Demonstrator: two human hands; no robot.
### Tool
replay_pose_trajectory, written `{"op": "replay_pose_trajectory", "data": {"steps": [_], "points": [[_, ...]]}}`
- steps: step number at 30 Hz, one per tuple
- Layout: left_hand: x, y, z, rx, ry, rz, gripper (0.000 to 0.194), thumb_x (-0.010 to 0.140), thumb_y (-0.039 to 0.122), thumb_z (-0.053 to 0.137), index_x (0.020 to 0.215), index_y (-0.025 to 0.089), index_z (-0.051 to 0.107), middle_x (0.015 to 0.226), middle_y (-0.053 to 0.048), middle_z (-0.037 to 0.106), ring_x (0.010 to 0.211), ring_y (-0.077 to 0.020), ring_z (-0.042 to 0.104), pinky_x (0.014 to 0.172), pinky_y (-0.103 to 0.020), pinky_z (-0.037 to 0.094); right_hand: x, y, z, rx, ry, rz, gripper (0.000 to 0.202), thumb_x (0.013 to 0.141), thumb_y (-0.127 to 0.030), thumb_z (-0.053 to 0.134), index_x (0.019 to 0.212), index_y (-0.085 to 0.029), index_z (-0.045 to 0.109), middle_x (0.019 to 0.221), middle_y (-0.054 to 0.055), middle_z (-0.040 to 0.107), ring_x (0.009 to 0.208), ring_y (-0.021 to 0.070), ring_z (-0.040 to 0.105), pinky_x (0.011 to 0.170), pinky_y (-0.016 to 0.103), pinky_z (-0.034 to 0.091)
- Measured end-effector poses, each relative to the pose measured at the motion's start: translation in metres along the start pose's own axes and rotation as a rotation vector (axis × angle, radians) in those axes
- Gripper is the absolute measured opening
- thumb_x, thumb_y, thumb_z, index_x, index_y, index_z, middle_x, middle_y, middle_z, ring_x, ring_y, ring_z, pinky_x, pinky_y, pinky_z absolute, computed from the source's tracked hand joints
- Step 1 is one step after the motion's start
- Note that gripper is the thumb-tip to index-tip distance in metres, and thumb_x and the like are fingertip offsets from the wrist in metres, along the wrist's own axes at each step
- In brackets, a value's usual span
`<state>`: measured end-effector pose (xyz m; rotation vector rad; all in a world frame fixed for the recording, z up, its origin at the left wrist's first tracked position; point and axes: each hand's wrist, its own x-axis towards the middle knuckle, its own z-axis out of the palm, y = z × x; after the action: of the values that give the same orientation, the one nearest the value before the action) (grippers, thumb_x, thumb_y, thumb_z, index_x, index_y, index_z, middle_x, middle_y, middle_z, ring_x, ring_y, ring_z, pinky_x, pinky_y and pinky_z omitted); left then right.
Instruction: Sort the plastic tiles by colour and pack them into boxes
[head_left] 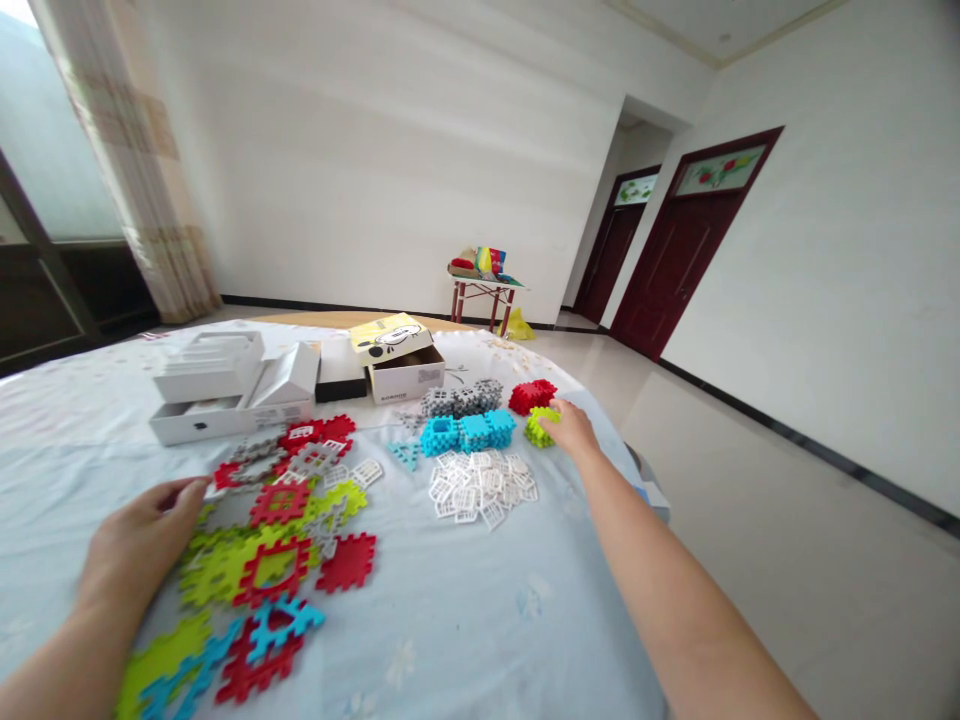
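My right hand [574, 430] reaches to the far right, its fingers closed around the edge of a small stack of lime-green toothed building tiles [538, 428]. A stack of red tiles [532, 397] stands just behind it. To the left lie blue tile stacks [466, 433], grey tile stacks [463, 398] and a heap of white window pieces [480, 485]. My left hand [142, 540] is at the left edge of a loose pile of mixed tiles [281, 503]. Its thumb and fingers are pinched together beside grey and red pieces; anything between them is hidden.
White boxes [232, 420] and a yellow-lidded box [405, 378] stand at the back of the cloth-covered table [442, 630]. A lone blue triangle tile [405, 455] lies between the piles. Beyond the table is a small side table [487, 287] with colourful packages.
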<state>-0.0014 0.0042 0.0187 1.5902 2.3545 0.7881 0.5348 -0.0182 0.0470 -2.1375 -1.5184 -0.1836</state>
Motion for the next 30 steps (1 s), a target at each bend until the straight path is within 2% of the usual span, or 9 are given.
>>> {"op": "replay_pose_trajectory", "data": {"steps": [5,8,12,16,19,21,24,26,30], "points": [[-0.001,0.001,-0.002,-0.011,0.017,0.010,0.039,0.075,0.052,0.041,0.092,0.026,0.064,0.080,-0.002,0.069,0.077,-0.0208,0.060,0.062,-0.025,0.044,0.001,-0.001,0.000,-0.105,0.006,0.006,0.042,0.074,-0.039,0.056,0.112,-0.020,0.059,0.110,0.011,0.063,0.102,0.0260,0.057,0.084,0.032,0.040],[0.001,-0.001,0.000,0.007,0.023,0.019,0.045,0.075,0.052,0.040,0.097,0.023,0.066,0.084,-0.005,0.069,0.080,-0.0224,0.060,0.063,-0.026,0.044,-0.002,-0.006,-0.004,-0.147,-0.007,0.021,0.044,0.074,-0.039,0.056,0.114,-0.020,0.058,0.110,0.009,0.064,0.103,0.0238,0.056,0.085,0.031,0.039],[0.001,-0.001,0.002,-0.005,0.032,0.024,0.048,0.074,0.052,0.042,0.100,0.020,0.067,0.086,-0.008,0.068,0.079,-0.0232,0.060,0.062,-0.027,0.044,-0.005,-0.012,-0.008,-0.199,-0.110,-0.013,0.038,0.074,-0.039,0.056,0.109,-0.024,0.062,0.104,0.005,0.066,0.103,0.0234,0.055,0.084,0.030,0.039],[-0.009,0.007,-0.002,-0.070,0.033,0.011,0.044,0.076,0.045,0.044,0.101,0.018,0.066,0.088,-0.008,0.068,0.081,-0.0213,0.059,0.066,-0.026,0.043,-0.007,-0.013,-0.006,-0.253,-0.180,0.003,0.033,0.076,-0.037,0.053,0.106,-0.026,0.064,0.104,0.005,0.067,0.103,0.0262,0.054,0.082,0.035,0.038],[-0.016,0.011,-0.005,-0.120,0.029,0.017,0.042,0.077,0.041,0.044,0.102,0.015,0.066,0.090,-0.008,0.068,0.082,-0.0195,0.058,0.068,-0.025,0.042,-0.007,-0.012,-0.005,-0.270,-0.156,0.011,0.035,0.078,-0.036,0.050,0.108,-0.024,0.063,0.107,0.008,0.065,0.103,0.0281,0.054,0.081,0.037,0.038],[-0.017,0.010,-0.004,-0.128,0.032,0.016,0.041,0.077,0.041,0.044,0.101,0.016,0.066,0.089,-0.007,0.068,0.081,-0.0187,0.058,0.068,-0.025,0.041,-0.008,-0.017,-0.006,-0.242,-0.083,-0.019,0.035,0.078,-0.034,0.049,0.108,-0.022,0.063,0.107,0.009,0.065,0.101,0.0283,0.055,0.081,0.039,0.039],[-0.015,0.008,0.000,-0.139,0.044,0.010,0.040,0.077,0.044,0.044,0.098,0.018,0.067,0.085,-0.006,0.068,0.078,-0.0185,0.058,0.066,-0.025,0.041,-0.015,-0.039,-0.009,-0.099,0.070,-0.149,0.032,0.079,-0.031,0.049,0.104,-0.019,0.064,0.104,0.009,0.066,0.098,0.0259,0.055,0.085,0.038,0.039],[-0.013,0.006,0.003,-0.151,0.052,0.005,0.041,0.076,0.045,0.043,0.096,0.019,0.067,0.083,-0.005,0.068,0.076,-0.0188,0.059,0.065,-0.025,0.041,-0.027,-0.066,-0.010,0.054,0.108,-0.307,0.029,0.080,-0.028,0.049,0.101,-0.017,0.065,0.102,0.008,0.067,0.097,0.0227,0.055,0.088,0.035,0.039],[-0.011,0.003,0.007,-0.172,0.072,0.016,0.041,0.075,0.047,0.043,0.093,0.020,0.067,0.080,-0.005,0.068,0.076,-0.0195,0.060,0.064,-0.025,0.041,-0.070,-0.134,-0.001,0.319,-0.071,-0.622,0.021,0.080,-0.026,0.054,0.096,-0.019,0.065,0.097,0.005,0.068,0.093,0.0196,0.056,0.087,0.032,0.040]]}}
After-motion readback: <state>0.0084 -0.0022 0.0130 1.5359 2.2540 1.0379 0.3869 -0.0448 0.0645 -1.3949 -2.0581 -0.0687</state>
